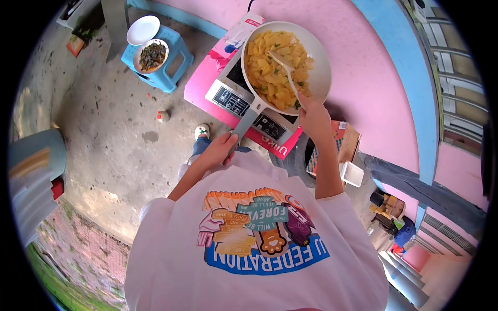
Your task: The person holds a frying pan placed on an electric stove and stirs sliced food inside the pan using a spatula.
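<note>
My left hand (220,149) is wrapped round the grey handle of a white frying pan (319,57). In my right hand (314,121) is a pale spatula (288,70), its blade down in the food. The pan holds yellow slices (264,57) that look like potato, with small green bits among them. Beneath the pan is an induction cooker (226,100) with a black touch panel facing me. The cooker stands on a pink box (205,89). Part of the cooker is hidden by the pan.
On the left, a blue plastic stool (179,52) bears a white plate (143,29) and a bowl of dark food (152,56). A small red-and-white object (163,116) lies on the concrete floor. Right of me are a cardboard box (348,144) and a white tray (352,174). A pink wall (368,78) rises behind.
</note>
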`<move>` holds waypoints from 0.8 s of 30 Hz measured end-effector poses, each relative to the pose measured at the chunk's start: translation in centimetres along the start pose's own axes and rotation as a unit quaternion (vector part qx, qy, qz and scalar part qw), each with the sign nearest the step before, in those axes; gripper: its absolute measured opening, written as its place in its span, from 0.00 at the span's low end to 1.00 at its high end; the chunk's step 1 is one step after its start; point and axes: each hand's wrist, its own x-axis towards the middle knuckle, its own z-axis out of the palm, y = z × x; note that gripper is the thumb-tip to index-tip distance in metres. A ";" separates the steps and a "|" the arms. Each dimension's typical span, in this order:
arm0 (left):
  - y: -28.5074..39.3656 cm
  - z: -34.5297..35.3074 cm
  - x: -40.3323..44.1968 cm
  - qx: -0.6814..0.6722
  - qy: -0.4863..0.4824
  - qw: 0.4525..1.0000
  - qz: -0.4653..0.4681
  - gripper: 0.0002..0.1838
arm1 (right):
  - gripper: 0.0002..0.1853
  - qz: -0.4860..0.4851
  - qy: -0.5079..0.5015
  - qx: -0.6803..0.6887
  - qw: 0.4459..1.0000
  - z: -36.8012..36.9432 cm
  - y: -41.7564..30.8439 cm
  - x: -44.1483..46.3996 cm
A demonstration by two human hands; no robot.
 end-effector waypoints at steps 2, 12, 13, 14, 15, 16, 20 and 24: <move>0.3 0.0 -0.3 -0.005 0.000 1.000 -0.003 0.18 | 0.24 -0.003 -0.068 -0.026 0.997 -0.3 -1.5 -1.6; -0.9 -0.2 0.9 -0.027 0.006 1.000 0.011 0.19 | 0.22 0.069 0.058 0.038 0.995 -3.3 0.0 -1.1; -1.1 -0.3 1.0 -0.030 0.005 0.999 0.011 0.19 | 0.22 0.048 0.070 0.003 0.996 -1.9 -0.4 0.2; -1.2 -0.3 1.0 -0.024 0.000 1.000 0.014 0.19 | 0.22 0.028 0.081 -0.031 0.996 -1.1 -1.0 0.6; -1.2 -0.5 1.0 -0.016 -0.004 1.000 0.019 0.19 | 0.22 0.028 0.080 -0.032 0.996 -0.8 -1.4 0.5; -1.2 -0.5 1.0 -0.018 -0.004 1.000 0.018 0.19 | 0.23 0.034 0.009 -0.058 0.998 -0.7 -2.0 0.2; -1.0 -0.6 1.0 -0.040 -0.007 0.999 0.010 0.19 | 0.22 -0.023 -0.062 -0.122 0.990 -1.6 -0.5 -2.7; -1.2 -0.7 1.1 -0.008 -0.001 1.000 0.024 0.20 | 0.23 0.001 -0.082 -0.128 0.988 -5.5 0.7 -2.3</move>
